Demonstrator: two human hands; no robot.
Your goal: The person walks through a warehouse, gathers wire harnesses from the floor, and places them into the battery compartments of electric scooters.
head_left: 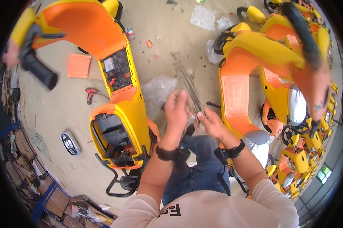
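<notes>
In front of my body, my right hand (211,121) pinches a bundle of thin, dark grey strips (194,93) with its thumb laid over them. The strips fan upward and their far ends are smeared by motion, so I cannot tell whether they are cable ties or wires. My left hand (176,109) is closed against the bundle's left side, fingertips touching it. To the left stands a yellow and orange scooter (135,110); its floor compartment (118,70) shows wiring, and its seat area is open over a dark bin (110,127).
An orange panel (79,65), a red and black power drill (91,95) and a silver-rimmed oval part (70,143) lie on the floor to the left. Another scooter (234,91) stands close on the right, with several more behind. Plastic sheeting (159,93) lies between the scooters.
</notes>
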